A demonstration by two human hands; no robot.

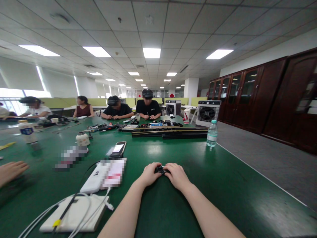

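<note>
Head view: at left, a white block marked 2 (92, 181) lies on the tabletop (237, 185); near centre, the left hand (151, 173) pinches a small black object (162, 170) at its left, the right hand (176, 174) its right; a bottle (212, 135) stands far right.

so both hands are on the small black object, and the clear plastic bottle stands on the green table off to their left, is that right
Not quite: the clear plastic bottle stands to their right, as the head view shows. It is on the green table, and the left hand and right hand are both on the small black object.
</note>
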